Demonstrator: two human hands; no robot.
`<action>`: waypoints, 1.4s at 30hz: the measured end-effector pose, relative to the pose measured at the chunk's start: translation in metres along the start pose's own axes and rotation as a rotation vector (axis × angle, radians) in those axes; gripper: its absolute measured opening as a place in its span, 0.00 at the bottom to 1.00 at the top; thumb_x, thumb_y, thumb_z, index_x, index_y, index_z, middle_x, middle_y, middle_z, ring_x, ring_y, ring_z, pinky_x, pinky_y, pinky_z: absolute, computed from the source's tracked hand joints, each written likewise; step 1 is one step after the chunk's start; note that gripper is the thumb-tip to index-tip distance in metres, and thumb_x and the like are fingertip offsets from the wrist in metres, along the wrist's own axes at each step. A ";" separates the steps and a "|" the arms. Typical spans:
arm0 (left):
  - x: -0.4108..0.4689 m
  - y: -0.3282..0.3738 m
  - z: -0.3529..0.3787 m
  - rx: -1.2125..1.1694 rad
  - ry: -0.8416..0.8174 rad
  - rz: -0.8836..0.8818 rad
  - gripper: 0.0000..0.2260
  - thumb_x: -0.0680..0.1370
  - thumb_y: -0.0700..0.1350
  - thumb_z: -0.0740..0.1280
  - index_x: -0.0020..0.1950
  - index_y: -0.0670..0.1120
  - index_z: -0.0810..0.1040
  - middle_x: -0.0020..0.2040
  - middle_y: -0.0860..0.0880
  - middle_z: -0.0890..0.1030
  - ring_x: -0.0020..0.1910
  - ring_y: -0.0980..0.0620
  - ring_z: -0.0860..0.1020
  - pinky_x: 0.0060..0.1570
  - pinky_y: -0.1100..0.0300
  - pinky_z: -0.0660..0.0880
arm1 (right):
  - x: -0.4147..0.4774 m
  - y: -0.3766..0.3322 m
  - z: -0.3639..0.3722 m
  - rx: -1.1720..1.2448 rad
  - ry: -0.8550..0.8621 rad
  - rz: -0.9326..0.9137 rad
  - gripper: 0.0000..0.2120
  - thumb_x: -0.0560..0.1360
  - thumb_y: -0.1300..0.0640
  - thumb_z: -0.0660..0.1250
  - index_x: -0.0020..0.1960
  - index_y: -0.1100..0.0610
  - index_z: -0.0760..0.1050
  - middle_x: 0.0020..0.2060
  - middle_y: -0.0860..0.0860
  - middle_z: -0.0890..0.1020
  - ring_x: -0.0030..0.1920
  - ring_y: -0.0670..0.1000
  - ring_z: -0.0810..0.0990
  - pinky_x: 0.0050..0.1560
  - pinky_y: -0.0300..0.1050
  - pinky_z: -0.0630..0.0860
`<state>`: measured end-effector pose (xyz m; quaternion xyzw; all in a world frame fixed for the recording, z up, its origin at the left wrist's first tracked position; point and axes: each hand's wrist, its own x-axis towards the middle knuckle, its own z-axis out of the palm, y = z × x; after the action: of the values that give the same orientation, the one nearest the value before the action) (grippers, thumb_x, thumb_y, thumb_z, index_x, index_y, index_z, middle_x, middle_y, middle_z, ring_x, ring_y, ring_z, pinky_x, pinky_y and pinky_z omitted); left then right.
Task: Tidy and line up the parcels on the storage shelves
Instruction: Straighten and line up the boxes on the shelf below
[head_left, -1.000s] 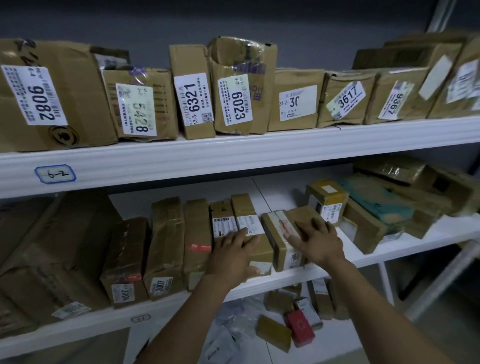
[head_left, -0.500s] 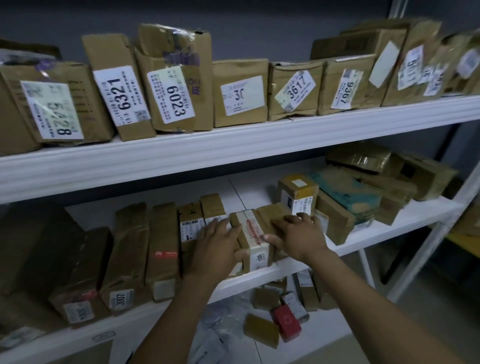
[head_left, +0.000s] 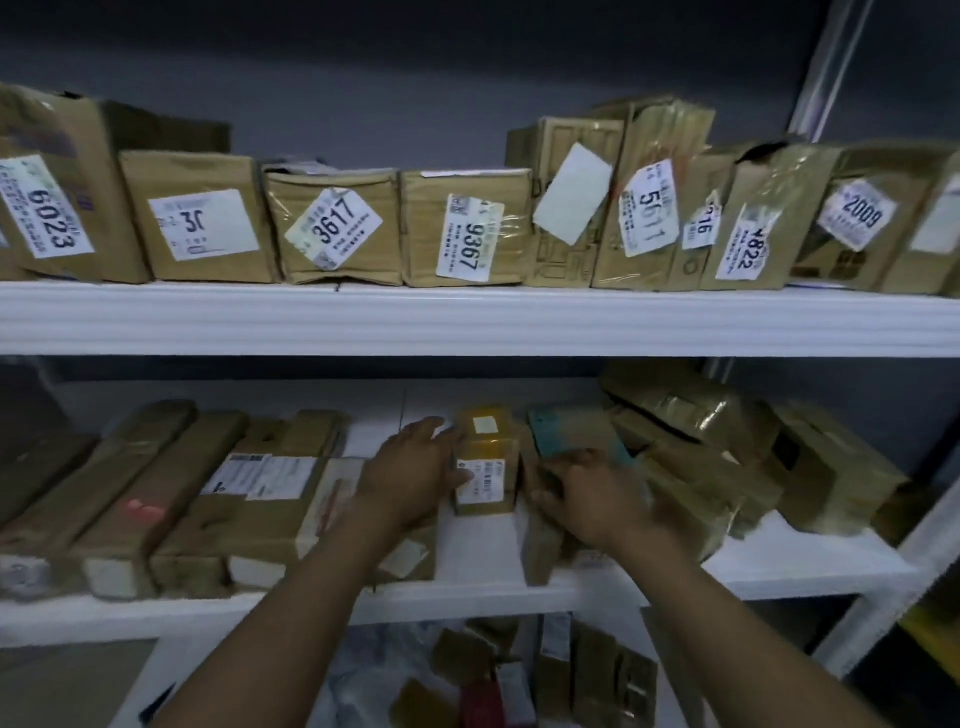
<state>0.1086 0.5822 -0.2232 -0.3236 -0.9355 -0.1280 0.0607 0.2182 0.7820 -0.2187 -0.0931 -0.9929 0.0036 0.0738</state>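
On the middle shelf a row of brown parcels lies side by side at the left. To its right stands a small yellow-brown box with a white label. My left hand lies against that box's left side with fairly straight fingers, thumb at its front label. My right hand, blurred, grips the left edge of a flat brown parcel with teal tape, fingers curled over it. This parcel leans on a loose pile of parcels at the right.
The upper shelf carries a row of upright labelled parcels, among them 3617 and 9367. Below, several small parcels and a red one lie on the bottom shelf. A white shelf post stands at the right.
The view has swung right. Both hands left the parcels at the end of the row and moved right, the left to the small box, the right to the teal-taped parcel.
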 end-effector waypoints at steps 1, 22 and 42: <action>0.009 0.007 0.002 -0.047 -0.007 -0.030 0.30 0.77 0.61 0.63 0.76 0.56 0.59 0.76 0.47 0.62 0.72 0.45 0.64 0.70 0.50 0.65 | 0.001 0.013 0.002 -0.014 -0.013 -0.021 0.20 0.77 0.37 0.57 0.63 0.46 0.75 0.60 0.51 0.79 0.57 0.53 0.76 0.55 0.47 0.74; 0.062 0.041 0.020 -0.053 -0.147 -0.201 0.49 0.64 0.67 0.67 0.79 0.51 0.50 0.75 0.46 0.58 0.73 0.43 0.57 0.68 0.49 0.57 | 0.000 0.071 0.021 0.184 -0.170 -0.158 0.29 0.78 0.33 0.52 0.77 0.40 0.56 0.78 0.45 0.52 0.77 0.48 0.49 0.75 0.48 0.43; -0.001 0.055 -0.007 -0.574 0.505 -0.309 0.48 0.64 0.58 0.78 0.77 0.54 0.54 0.69 0.51 0.64 0.69 0.50 0.64 0.66 0.51 0.69 | -0.008 0.028 -0.018 1.061 -0.070 0.020 0.24 0.78 0.48 0.65 0.73 0.47 0.66 0.62 0.41 0.70 0.66 0.45 0.69 0.56 0.37 0.69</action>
<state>0.1436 0.6210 -0.2060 -0.1413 -0.8551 -0.4669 0.1758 0.2340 0.8078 -0.2022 -0.0525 -0.8555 0.5093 0.0777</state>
